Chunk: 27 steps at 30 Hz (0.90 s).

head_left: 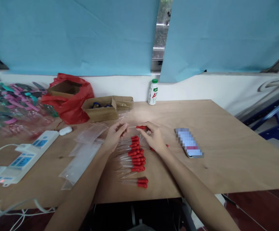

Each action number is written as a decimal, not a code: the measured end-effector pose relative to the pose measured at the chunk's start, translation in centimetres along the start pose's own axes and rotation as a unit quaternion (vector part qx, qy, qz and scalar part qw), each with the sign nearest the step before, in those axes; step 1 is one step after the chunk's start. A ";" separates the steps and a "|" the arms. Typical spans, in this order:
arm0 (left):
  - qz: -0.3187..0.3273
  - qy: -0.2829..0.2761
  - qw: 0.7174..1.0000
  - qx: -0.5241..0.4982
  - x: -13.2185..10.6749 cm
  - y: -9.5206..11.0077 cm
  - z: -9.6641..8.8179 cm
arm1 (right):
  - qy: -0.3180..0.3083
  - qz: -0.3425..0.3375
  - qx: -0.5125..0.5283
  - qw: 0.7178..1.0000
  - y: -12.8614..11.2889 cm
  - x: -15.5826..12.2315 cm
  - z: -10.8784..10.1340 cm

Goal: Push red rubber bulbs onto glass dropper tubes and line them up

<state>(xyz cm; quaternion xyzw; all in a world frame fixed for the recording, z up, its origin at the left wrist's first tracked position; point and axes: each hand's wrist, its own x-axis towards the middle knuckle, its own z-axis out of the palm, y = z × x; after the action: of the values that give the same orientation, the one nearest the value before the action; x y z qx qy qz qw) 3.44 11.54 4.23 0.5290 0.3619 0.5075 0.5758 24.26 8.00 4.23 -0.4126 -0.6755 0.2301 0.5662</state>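
A dropper with a red rubber bulb (141,127) is held level above the table between my two hands. My right hand (154,134) is closed, its thumb and fingers pinching the red bulb. The thin clear tube points left, and my left hand (117,133) has its fingers pinched around the tube's far end. Just below lie several more red-bulbed droppers (137,159) in a column, bulbs to the right and clear tubes to the left. Partly hidden behind my right wrist are more red bulbs (152,149).
Clear plastic bags (81,160) lie left of the droppers, near a white power strip (31,157). At the back stand a cardboard box (103,112), a red plastic bag (69,109) and a white bottle (153,93). A phone (189,142) rests on the right.
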 end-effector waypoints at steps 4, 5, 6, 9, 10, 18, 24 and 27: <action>-0.004 0.024 1.000 -0.011 0.3 0.0 -0.2 | 0.002 0.066 0.032 0.997 0.1 0.1 -0.1; -0.004 0.025 1.000 -0.010 0.3 0.0 -0.2 | 0.000 0.075 0.040 0.996 0.1 0.1 -0.2; -0.002 0.025 1.000 -0.006 0.4 -0.1 -0.3 | -0.004 0.082 0.050 0.995 0.1 0.1 -0.2; 0.008 0.013 1.000 0.013 0.4 -0.2 -0.4 | -0.020 0.097 0.086 0.991 0.1 0.0 -0.2; 0.009 0.008 1.000 0.016 0.3 -0.3 -0.4 | -0.025 0.098 0.094 0.990 0.0 -0.1 -0.2; -0.005 0.036 0.996 -0.075 0.3 -0.2 0.1 | -0.010 0.085 0.076 0.993 -0.1 -0.3 0.2; -0.065 0.037 0.965 -0.251 0.4 0.4 0.5 | 0.010 0.091 0.058 0.994 0.2 -0.4 0.5; -0.067 0.018 0.949 -0.308 -0.1 0.6 0.9 | 0.012 0.074 0.044 0.996 0.2 -0.5 0.7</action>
<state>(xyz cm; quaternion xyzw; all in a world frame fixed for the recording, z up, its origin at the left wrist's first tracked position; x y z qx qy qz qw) 4.15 11.19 4.95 0.2911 0.2336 0.5638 0.7368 23.72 7.82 3.60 -0.4388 -0.6256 0.2963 0.5730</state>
